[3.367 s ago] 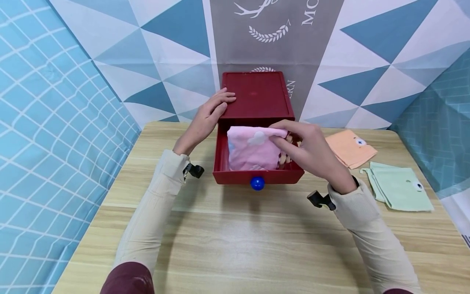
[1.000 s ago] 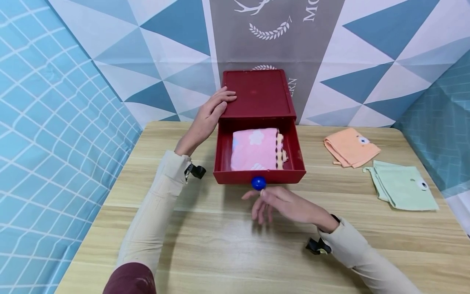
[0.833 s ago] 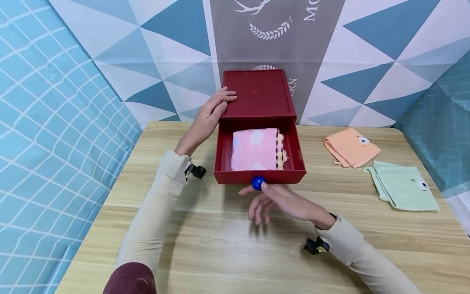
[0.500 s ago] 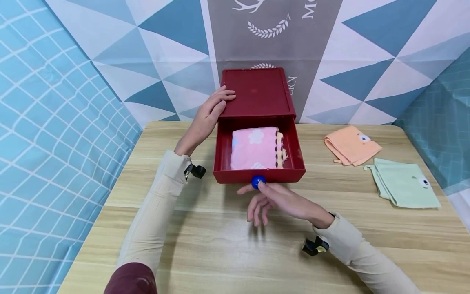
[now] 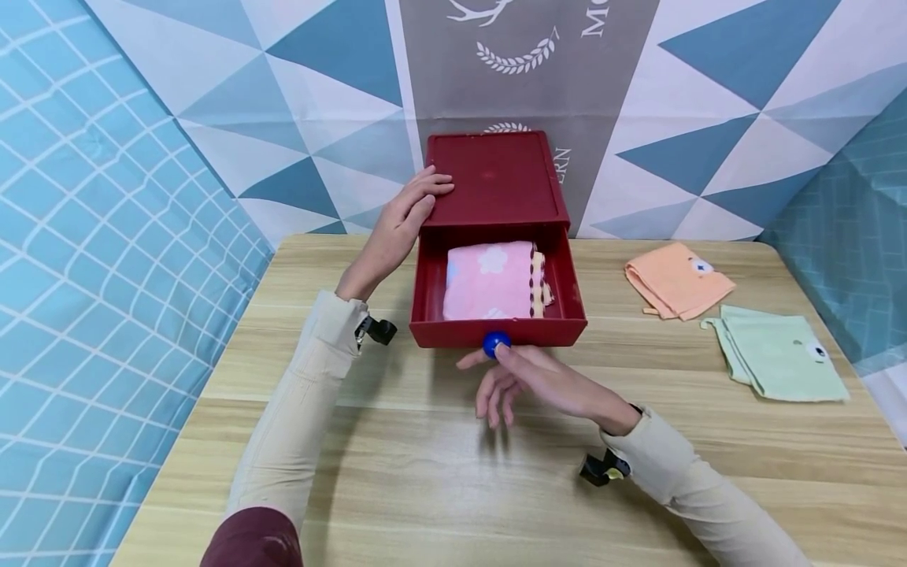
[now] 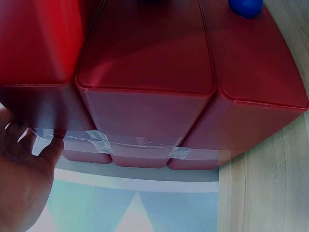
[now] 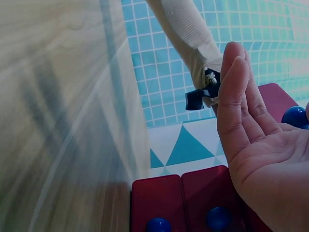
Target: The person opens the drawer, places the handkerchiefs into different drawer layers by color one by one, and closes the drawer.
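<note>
Your left hand (image 5: 397, 224) rests on the left edge of the red cabinet's top (image 5: 489, 177), its fingers extended over the surface and gripping nothing. Your right hand (image 5: 542, 382) pinches the blue knob (image 5: 497, 344) between thumb and index finger, while its other fingers hang loose below, above the table (image 5: 439, 488).

The knob sits at the middle of the front of the drawer (image 5: 442, 335), which stands pulled out towards you from the top of the cabinet. Inside the drawer you have a folded pink towel (image 5: 489, 283) with pale flower shapes, lying flat and nearer the left wall; a cream and dark brown scalloped edge shows along its right side.

On the table to your right, well apart from the cabinet, lie a folded orange cloth (image 5: 676, 279) and, nearer you, a folded green cloth (image 5: 772, 358), each with an eye design. Your left wrist view shows the cabinet's tiers joined by clear tape (image 6: 99, 142); your right wrist view shows two more blue knobs (image 7: 218, 218) on the tiers below. A backdrop (image 5: 333, 71) of blue and white triangles stands behind the cabinet.
</note>
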Action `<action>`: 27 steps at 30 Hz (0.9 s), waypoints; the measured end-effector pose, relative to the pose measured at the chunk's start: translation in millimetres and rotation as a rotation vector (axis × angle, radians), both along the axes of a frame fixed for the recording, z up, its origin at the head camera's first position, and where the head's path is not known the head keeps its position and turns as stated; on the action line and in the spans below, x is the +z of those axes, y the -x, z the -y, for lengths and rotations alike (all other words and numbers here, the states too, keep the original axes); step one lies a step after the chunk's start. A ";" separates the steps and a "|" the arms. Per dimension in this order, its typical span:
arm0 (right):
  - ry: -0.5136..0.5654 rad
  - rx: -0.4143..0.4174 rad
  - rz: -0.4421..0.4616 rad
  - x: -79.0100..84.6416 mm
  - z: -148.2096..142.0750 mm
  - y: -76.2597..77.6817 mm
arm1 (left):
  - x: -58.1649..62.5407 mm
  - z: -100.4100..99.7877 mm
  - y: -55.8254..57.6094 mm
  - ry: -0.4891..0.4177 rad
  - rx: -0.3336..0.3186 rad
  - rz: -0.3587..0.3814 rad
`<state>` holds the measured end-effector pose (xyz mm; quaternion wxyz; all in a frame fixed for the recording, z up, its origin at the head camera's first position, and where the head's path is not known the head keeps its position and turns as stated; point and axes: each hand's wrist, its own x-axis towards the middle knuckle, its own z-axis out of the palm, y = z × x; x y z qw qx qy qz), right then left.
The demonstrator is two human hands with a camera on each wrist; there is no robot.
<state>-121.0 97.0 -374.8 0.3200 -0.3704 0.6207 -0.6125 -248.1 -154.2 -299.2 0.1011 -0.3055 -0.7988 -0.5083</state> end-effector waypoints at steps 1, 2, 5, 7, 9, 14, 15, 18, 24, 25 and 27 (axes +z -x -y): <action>-0.002 -0.003 -0.004 0.2 0.0 1.1 | 0.1 0.1 -0.1 -0.001 -0.001 0.001; -0.003 -0.004 -0.010 0.4 0.1 2.2 | 0.2 0.1 -0.2 -0.001 0.000 0.001; -0.004 -0.011 -0.020 1.3 0.6 5.9 | 0.3 0.1 -0.1 -0.005 -0.001 -0.002; -0.005 -0.018 -0.025 1.6 1.2 8.6 | 0.4 0.2 0.0 -0.008 0.000 -0.004; -0.001 -0.026 -0.025 2.1 2.0 11.5 | 0.3 0.3 0.2 -0.008 0.002 -0.003; -0.002 -0.052 -0.017 2.5 2.3 18.1 | -0.1 0.7 -0.4 -0.007 0.008 0.002; -0.002 -0.057 -0.017 2.4 2.1 19.5 | -0.1 0.7 -0.6 -0.007 0.009 0.002; 0.003 -0.072 -0.018 1.8 1.6 23.7 | -0.3 0.7 -1.0 -0.006 0.011 0.001; 0.022 -0.104 -0.009 2.5 2.3 32.0 | 0.4 -0.1 -0.6 -0.011 0.008 -0.008; 0.023 -0.109 -0.007 2.7 2.5 33.2 | 0.6 -0.2 -0.5 -0.013 0.008 -0.009; 0.028 -0.119 -0.002 2.9 2.8 35.9 | 0.7 -0.4 -0.3 -0.014 0.008 -0.009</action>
